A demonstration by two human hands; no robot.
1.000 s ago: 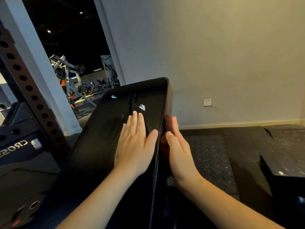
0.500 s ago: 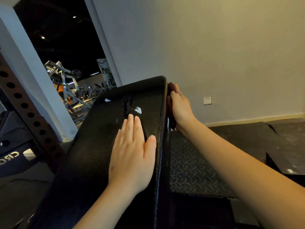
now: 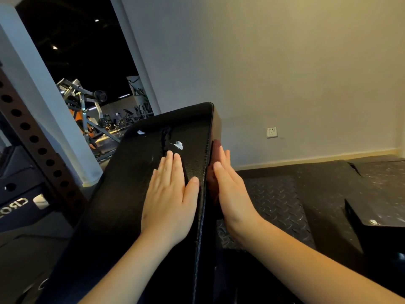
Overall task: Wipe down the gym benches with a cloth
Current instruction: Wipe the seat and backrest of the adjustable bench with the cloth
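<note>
While the left hand [image 3: 168, 194] lies flat atop the tilted black bench pad [image 3: 131, 183], the right hand [image 3: 232, 194] presses straight-fingered against its side, seemingly mid-wipe; neither grip closes on anything, and no cloth plainly shows. White flecks [image 3: 179, 144] ahead likely need wiping next.

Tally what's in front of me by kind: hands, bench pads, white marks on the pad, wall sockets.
Hands: 2 (left hand, right hand)
Bench pad: 1
White marks: 2
Wall socket: 1
Total: 6
</note>
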